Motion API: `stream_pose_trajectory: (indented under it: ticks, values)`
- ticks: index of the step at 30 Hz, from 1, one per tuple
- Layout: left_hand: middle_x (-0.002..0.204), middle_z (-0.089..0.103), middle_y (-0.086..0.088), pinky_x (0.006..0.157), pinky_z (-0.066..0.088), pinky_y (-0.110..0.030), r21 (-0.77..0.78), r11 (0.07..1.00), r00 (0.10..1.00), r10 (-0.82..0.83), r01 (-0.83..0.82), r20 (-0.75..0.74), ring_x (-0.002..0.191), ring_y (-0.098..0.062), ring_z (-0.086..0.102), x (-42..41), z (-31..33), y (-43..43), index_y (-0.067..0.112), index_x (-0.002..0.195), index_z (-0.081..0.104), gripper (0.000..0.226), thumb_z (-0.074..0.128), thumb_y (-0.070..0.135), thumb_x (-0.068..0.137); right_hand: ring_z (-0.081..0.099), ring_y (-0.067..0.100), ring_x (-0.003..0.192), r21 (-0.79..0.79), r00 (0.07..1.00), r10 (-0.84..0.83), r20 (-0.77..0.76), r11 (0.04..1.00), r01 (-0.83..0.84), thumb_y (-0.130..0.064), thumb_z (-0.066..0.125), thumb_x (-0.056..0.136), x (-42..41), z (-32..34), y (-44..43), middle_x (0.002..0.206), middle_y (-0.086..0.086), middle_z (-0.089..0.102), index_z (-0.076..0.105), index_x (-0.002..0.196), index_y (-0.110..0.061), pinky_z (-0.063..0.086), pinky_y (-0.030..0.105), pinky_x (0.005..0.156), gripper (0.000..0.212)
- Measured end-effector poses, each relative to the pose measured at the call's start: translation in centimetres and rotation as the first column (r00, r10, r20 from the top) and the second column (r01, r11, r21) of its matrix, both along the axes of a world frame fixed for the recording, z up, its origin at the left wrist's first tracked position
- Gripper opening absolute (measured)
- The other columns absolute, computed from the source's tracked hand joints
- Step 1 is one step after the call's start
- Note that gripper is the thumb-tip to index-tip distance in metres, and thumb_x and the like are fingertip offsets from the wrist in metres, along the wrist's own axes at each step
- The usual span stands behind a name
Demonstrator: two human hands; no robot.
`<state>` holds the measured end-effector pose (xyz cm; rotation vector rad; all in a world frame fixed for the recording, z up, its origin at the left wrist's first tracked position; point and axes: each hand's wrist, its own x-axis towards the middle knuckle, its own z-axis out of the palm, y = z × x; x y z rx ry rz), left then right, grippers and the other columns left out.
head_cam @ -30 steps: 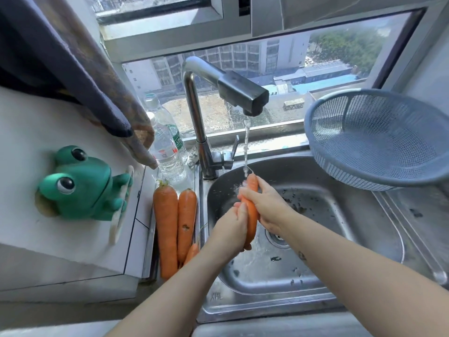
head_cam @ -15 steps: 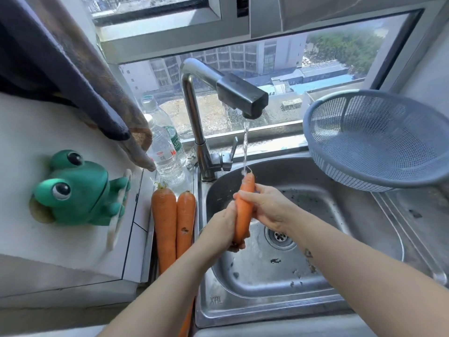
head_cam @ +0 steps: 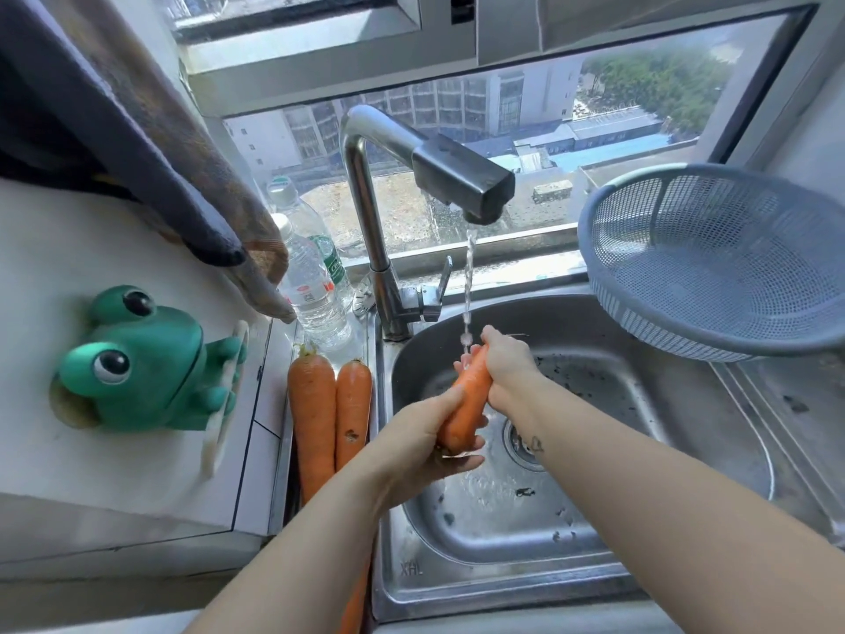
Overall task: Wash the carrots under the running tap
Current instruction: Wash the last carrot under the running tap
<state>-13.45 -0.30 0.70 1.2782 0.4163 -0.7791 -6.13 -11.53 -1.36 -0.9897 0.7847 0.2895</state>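
Note:
An orange carrot [head_cam: 467, 400] is held tilted over the steel sink [head_cam: 640, 395], its upper end under the thin stream from the tap [head_cam: 462, 183]. My left hand [head_cam: 425, 443] grips its lower end and my right hand [head_cam: 507, 366] wraps its upper part. Two more carrots [head_cam: 329, 414] lie side by side on the ledge left of the sink. A third carrot [head_cam: 354, 601] shows partly under my left forearm.
A blue mesh colander [head_cam: 713, 263] rests at the sink's right back corner. Two plastic water bottles [head_cam: 311, 286] stand behind the loose carrots. A green frog holder [head_cam: 146, 363] sits on the white wall at left, with a cloth [head_cam: 151, 130] hanging above.
Both hands shifted along the carrot: my right hand slid up toward its top under the stream, and my left hand now cups the lower end. The carrot tilted slightly rightward.

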Motion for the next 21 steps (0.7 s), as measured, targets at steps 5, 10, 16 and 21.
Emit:
stream_pose_trajectory:
  ticks: [5,10,16,21]
  values:
    - [0.114,0.06,-0.008,0.072,0.053,-0.023,0.262,0.942,0.915,-0.284,0.211,0.286,0.085,-0.014,0.064,0.8,-0.2,0.4,0.021,0.132,0.049,0.034,0.051,0.027,0.098,0.053,0.015,0.062,-0.124,0.999,-0.031,-0.033,0.992,0.027,-0.018,0.045,0.102,0.3,-0.1,-0.4,0.08,0.006,0.05,0.046,0.109,-0.008,0.049,0.028,0.061,0.012]
    - [0.085,0.067,-0.003,0.051,0.047,-0.023,0.35,0.927,0.939,-0.231,0.133,0.255,0.058,-0.013,0.062,2.4,-0.2,-1.3,0.011,0.106,0.065,0.036,0.046,0.041,0.098,0.055,0.019,0.064,-0.061,0.99,-0.135,-0.047,0.989,0.132,-0.018,0.047,0.101,0.4,-0.6,-1.0,0.08,0.008,0.052,0.047,0.11,-0.005,0.054,0.037,0.063,0.015]
    - [0.102,0.068,-0.013,0.056,0.052,-0.025,-0.139,0.985,0.981,-0.126,0.105,-0.147,0.069,-0.019,0.064,3.7,0.5,-1.2,0.004,0.122,0.055,0.035,0.043,0.029,0.1,0.058,0.022,0.072,-0.023,0.988,-0.148,-0.05,0.989,0.147,-0.019,0.05,0.1,0.3,-0.6,-3.1,0.087,0.012,0.052,0.047,0.107,-0.001,0.053,0.035,0.062,0.02]
    - [0.113,0.06,-0.015,0.087,0.052,-0.031,-0.268,0.945,0.982,-0.189,0.186,0.016,0.095,-0.026,0.06,3.7,0.3,-0.4,0.01,0.125,0.058,0.039,0.051,0.014,0.087,0.057,0.022,0.07,0.008,0.971,-0.231,-0.057,0.973,0.232,-0.016,0.046,0.101,0.3,-0.4,-3.9,0.086,0.011,0.051,0.047,0.106,-0.001,0.053,0.034,0.063,0.016]
